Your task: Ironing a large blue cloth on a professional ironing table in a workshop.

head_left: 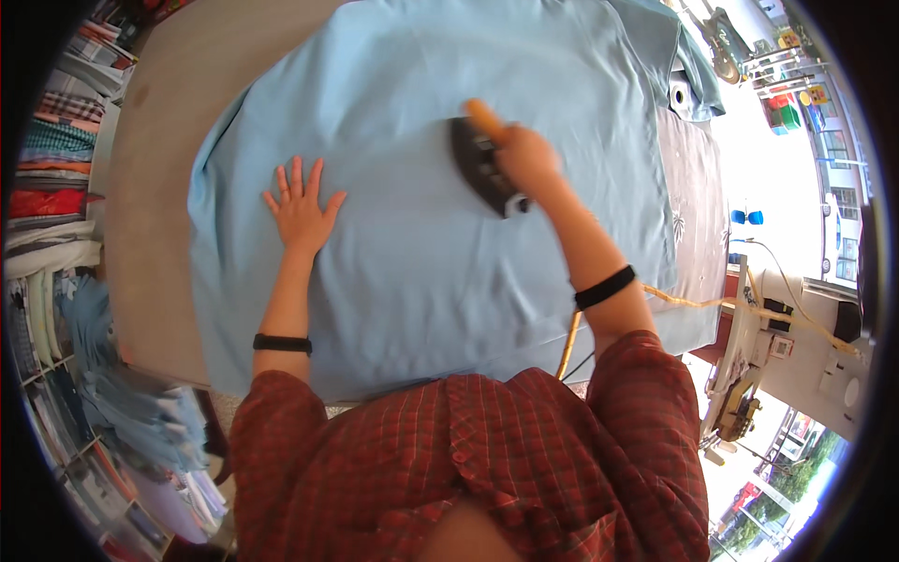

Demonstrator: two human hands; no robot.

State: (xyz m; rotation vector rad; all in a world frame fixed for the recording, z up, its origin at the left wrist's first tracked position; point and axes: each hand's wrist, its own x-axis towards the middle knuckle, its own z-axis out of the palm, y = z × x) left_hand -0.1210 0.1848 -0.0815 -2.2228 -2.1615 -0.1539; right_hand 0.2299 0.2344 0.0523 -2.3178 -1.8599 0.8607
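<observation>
A large light-blue cloth lies spread over the table, with soft wrinkles toward its near side and folds along its left edge. Flat on its left part rests my left hand, fingers spread. My right hand grips the orange handle of a dark clothes iron, slightly blurred, over the middle right of the cloth. Whether the iron's soleplate touches the fabric I cannot tell. A yellow cord shows beside my right forearm.
The table has a grey-brown cover. Shelves of folded clothes stand at the left, with blue garments hanging nearer me. On the far right of the cloth is a white roll. A cord runs off rightward to a cluttered side counter.
</observation>
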